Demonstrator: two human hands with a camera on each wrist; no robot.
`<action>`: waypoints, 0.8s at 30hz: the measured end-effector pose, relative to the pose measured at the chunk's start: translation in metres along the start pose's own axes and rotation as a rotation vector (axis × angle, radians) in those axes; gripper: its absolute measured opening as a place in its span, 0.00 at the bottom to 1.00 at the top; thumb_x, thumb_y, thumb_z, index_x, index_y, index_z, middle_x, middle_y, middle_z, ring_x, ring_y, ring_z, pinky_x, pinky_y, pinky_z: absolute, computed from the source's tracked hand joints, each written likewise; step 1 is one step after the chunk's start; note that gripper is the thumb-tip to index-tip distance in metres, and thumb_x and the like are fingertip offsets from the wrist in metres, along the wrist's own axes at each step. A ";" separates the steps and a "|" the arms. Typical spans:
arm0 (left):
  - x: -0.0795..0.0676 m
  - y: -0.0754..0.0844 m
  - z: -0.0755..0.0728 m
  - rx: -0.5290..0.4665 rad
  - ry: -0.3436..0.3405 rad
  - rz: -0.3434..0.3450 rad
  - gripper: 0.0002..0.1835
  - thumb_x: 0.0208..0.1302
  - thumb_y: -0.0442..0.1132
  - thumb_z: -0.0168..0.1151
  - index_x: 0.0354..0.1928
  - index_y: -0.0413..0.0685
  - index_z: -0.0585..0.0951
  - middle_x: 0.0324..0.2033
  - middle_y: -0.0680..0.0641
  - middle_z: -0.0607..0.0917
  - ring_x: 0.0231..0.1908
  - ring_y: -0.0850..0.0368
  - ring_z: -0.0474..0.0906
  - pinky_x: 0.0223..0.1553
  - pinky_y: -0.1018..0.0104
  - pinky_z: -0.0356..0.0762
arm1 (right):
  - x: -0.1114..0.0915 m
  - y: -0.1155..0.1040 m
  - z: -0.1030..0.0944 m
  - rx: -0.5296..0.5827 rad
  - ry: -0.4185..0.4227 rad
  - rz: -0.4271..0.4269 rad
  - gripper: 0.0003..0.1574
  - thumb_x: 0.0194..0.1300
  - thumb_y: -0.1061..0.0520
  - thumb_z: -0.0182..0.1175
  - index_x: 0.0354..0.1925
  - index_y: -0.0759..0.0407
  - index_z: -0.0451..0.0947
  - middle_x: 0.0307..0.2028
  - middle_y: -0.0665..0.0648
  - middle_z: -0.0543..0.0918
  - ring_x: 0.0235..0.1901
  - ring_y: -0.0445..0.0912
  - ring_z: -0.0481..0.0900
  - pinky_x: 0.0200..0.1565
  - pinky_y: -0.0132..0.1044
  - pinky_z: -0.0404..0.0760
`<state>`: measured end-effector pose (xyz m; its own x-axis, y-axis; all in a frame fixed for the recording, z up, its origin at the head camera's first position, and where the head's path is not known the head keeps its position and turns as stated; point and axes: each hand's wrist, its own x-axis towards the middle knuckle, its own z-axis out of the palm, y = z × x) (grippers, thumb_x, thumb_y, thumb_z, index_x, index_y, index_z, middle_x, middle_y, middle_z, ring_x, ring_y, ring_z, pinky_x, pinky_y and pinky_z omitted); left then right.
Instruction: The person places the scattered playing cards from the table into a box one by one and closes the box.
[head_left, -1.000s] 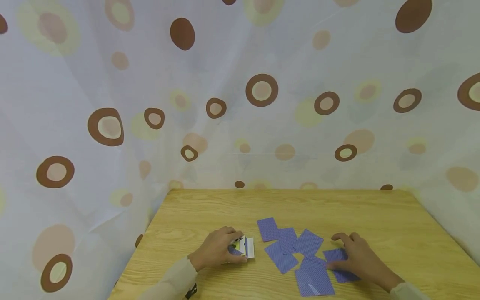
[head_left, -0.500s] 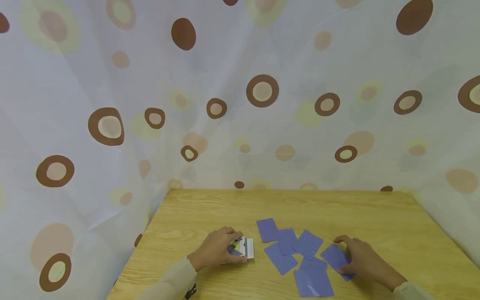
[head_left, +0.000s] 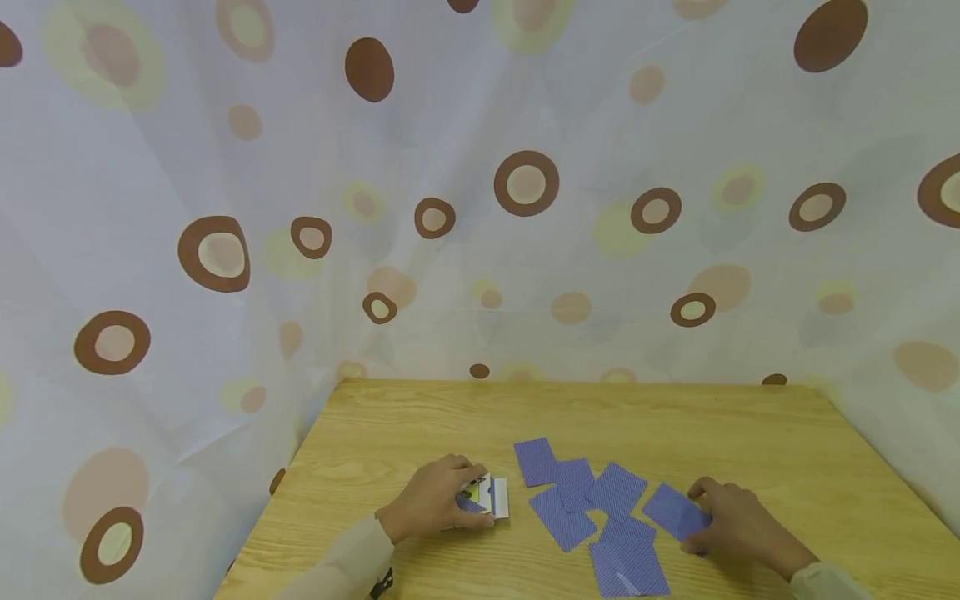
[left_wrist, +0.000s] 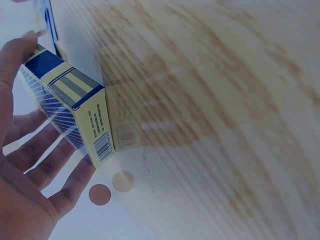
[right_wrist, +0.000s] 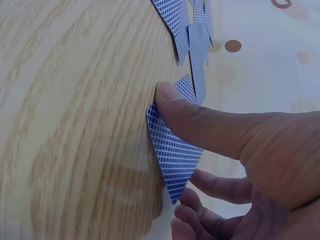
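My left hand [head_left: 429,498] grips a card box [head_left: 476,493] lying on the table, its white flap [head_left: 502,497] sticking out to the right. In the left wrist view the box [left_wrist: 65,107] has a barcode on its end, with thumb on one side and fingers along another. My right hand [head_left: 742,527] pinches a blue-backed playing card [head_left: 673,511] at its right end. The right wrist view has the thumb across that card [right_wrist: 172,155], fingers curled near its lower tip. Several other blue-backed cards [head_left: 562,518] lie face down between the hands, some overlapping.
The wooden table [head_left: 600,408] runs back to a spotted curtain [head_left: 480,250], which also hangs along both sides. One card [head_left: 630,568] lies close to the front of the view. A small black object [head_left: 382,582] shows by the left sleeve.
My right hand has drawn back to the right, uncovering more of its card, which has turned and shifted slightly away from me. The left hand and box have stayed put.
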<state>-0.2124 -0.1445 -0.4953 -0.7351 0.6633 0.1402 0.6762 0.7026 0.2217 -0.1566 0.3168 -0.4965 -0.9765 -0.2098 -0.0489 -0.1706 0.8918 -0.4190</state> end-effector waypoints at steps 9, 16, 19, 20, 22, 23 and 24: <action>0.000 0.000 -0.001 0.007 0.019 0.019 0.41 0.57 0.71 0.69 0.63 0.49 0.82 0.51 0.49 0.84 0.46 0.60 0.79 0.42 0.68 0.79 | 0.001 0.000 0.002 -0.031 0.065 -0.027 0.40 0.45 0.45 0.83 0.50 0.65 0.79 0.38 0.54 0.81 0.37 0.49 0.77 0.44 0.53 0.76; 0.001 0.001 -0.001 0.017 0.009 0.010 0.41 0.57 0.71 0.69 0.64 0.50 0.82 0.52 0.49 0.84 0.46 0.61 0.79 0.43 0.68 0.79 | 0.002 -0.003 0.003 -0.041 0.017 -0.043 0.45 0.57 0.46 0.77 0.56 0.81 0.76 0.39 0.60 0.79 0.37 0.50 0.77 0.41 0.53 0.81; 0.001 0.002 -0.002 0.021 0.008 0.011 0.41 0.57 0.71 0.69 0.63 0.50 0.82 0.52 0.49 0.84 0.47 0.60 0.79 0.44 0.67 0.79 | 0.002 -0.005 0.003 -0.005 -0.006 -0.061 0.48 0.58 0.45 0.76 0.57 0.85 0.74 0.35 0.58 0.75 0.37 0.48 0.72 0.37 0.43 0.79; 0.000 0.002 -0.002 0.021 0.009 0.012 0.41 0.57 0.71 0.69 0.63 0.50 0.82 0.52 0.49 0.84 0.47 0.60 0.79 0.44 0.67 0.80 | 0.001 -0.006 0.003 0.006 -0.013 -0.067 0.50 0.58 0.44 0.76 0.57 0.86 0.73 0.35 0.58 0.74 0.38 0.48 0.71 0.37 0.41 0.78; 0.000 0.002 -0.002 0.021 0.015 0.020 0.41 0.57 0.71 0.70 0.63 0.49 0.82 0.52 0.49 0.84 0.47 0.59 0.79 0.43 0.67 0.80 | 0.001 -0.007 0.003 0.011 -0.017 -0.084 0.54 0.56 0.42 0.78 0.58 0.86 0.72 0.36 0.58 0.74 0.39 0.49 0.70 0.37 0.39 0.76; 0.000 0.002 -0.002 0.023 0.017 0.022 0.41 0.57 0.71 0.69 0.63 0.49 0.82 0.51 0.49 0.84 0.47 0.59 0.79 0.43 0.67 0.80 | 0.000 -0.007 0.003 0.013 -0.019 -0.089 0.55 0.54 0.42 0.79 0.59 0.86 0.71 0.36 0.58 0.74 0.39 0.49 0.70 0.36 0.39 0.75; 0.000 0.002 -0.002 0.022 0.019 0.023 0.41 0.57 0.71 0.69 0.63 0.49 0.82 0.51 0.49 0.84 0.47 0.59 0.80 0.43 0.67 0.80 | 0.000 -0.007 0.003 0.017 -0.019 -0.093 0.56 0.53 0.42 0.79 0.60 0.85 0.71 0.36 0.58 0.74 0.39 0.50 0.69 0.36 0.40 0.75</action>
<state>-0.2113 -0.1437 -0.4925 -0.7197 0.6748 0.1634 0.6940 0.6924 0.1972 -0.1550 0.3089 -0.4962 -0.9540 -0.2987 -0.0260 -0.2578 0.8615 -0.4375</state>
